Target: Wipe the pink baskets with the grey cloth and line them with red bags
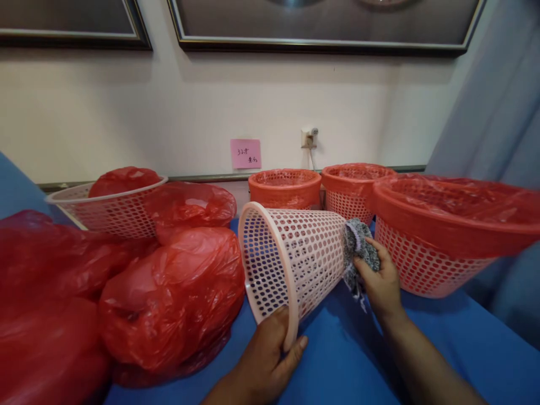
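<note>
Tabletop (337, 360) blue, wall (202, 107) pale, left hand (264, 357) gripping pink basket (314, 244), right hand (383, 281) clutching grey cloth (351, 243)

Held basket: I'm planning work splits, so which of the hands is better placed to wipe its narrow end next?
Likely the right hand: it holds the grey cloth at that end of the basket, while the left hand grips the rim.
</note>
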